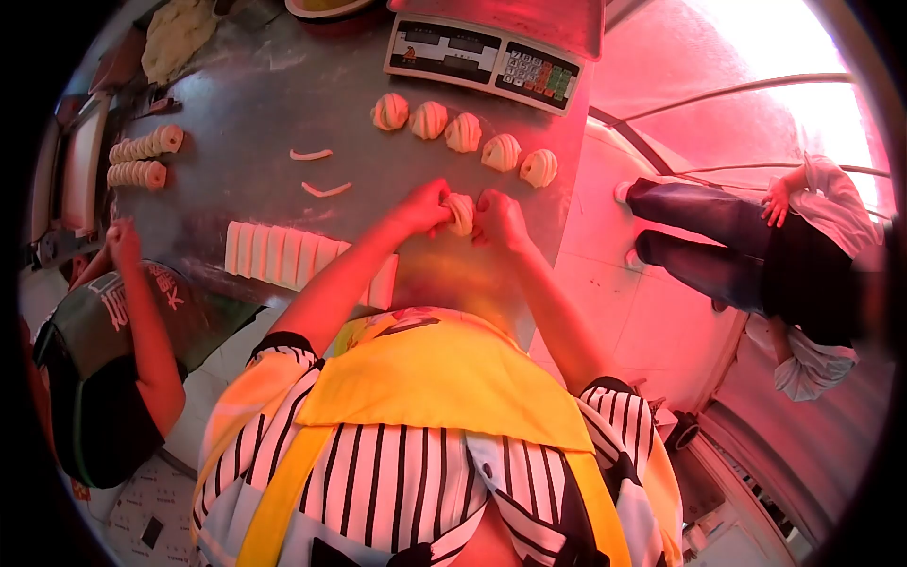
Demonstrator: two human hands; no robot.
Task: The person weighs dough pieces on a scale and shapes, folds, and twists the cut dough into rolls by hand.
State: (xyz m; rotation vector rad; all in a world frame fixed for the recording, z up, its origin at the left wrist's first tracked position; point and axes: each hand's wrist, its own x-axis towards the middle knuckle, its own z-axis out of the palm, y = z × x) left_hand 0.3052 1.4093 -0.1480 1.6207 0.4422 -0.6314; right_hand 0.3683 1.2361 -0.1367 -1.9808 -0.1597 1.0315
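Note:
Between my two hands, over the metal table, is a twisted dough piece (460, 215). My left hand (423, 208) grips its left side with bent fingers. On its right side, my right hand (501, 221) has its fingers closed at the dough's edge. Beyond them, several shaped dough buns (463, 132) lie in a slanting row. To the left of my left forearm, flat dough slices (283, 255) lie side by side, partly hidden by the arm. Two thin dough strips (326, 190) rest farther up the table.
A scale (484, 61) stands at the table's far edge, near a bowl (335, 11). A dough lump (178, 38) and two rows of cut dough (142, 159) are at the left. One co-worker (142, 321) is at the left; another person (803, 246) stands at the right.

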